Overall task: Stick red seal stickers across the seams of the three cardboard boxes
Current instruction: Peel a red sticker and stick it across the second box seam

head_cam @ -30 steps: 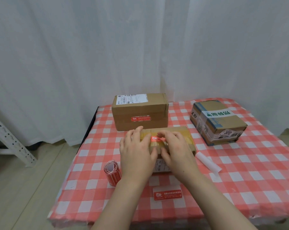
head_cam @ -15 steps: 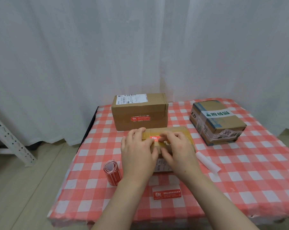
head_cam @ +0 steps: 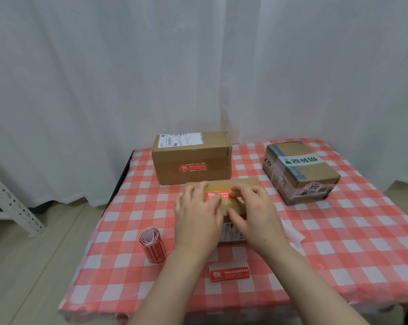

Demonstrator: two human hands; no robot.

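Observation:
A small cardboard box [head_cam: 231, 184] lies in the middle of the checked table, mostly under my hands. A red seal sticker [head_cam: 215, 196] lies across its top. My left hand [head_cam: 198, 212] rests on the box's left part with fingers spread flat over it. My right hand [head_cam: 252, 209] presses its fingertips on the sticker's right end, its thumb against the near side. A larger box [head_cam: 191, 158] behind bears a red sticker [head_cam: 192, 167] on its front. A third taped box [head_cam: 300, 172] stands at the right, no red sticker visible on it.
A roll of red stickers [head_cam: 152, 245] stands left of my forearm. One loose red sticker [head_cam: 229, 274] lies near the front edge of the checked tablecloth [head_cam: 338, 242]. White backing paper [head_cam: 292, 233] lies right of my right hand. A white curtain hangs behind; a metal rack [head_cam: 8, 202] stands at left.
My right fingertips have slid along the sticker on the middle box. The left hand has barely moved. The boxes stay where they were.

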